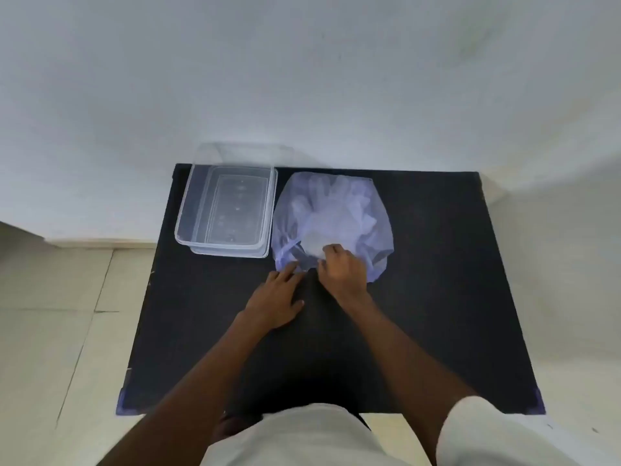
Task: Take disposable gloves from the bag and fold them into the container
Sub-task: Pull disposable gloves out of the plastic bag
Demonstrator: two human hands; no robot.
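Observation:
A translucent blue-purple bag (376, 230) full of clear disposable gloves (331, 213) lies at the back middle of the black table (437, 314). To its left stands an empty clear plastic container (225, 210). My right hand (341, 269) is at the bag's near opening, fingers curled on the plastic there. My left hand (277, 299) lies flat on the table, fingertips touching the bag's near left corner.
The container seems to sit on its clear lid (235, 253), close to the wall behind the table. Pale floor tiles (67, 314) lie left of the table. Purple corner guards (124, 403) mark the table's near corners.

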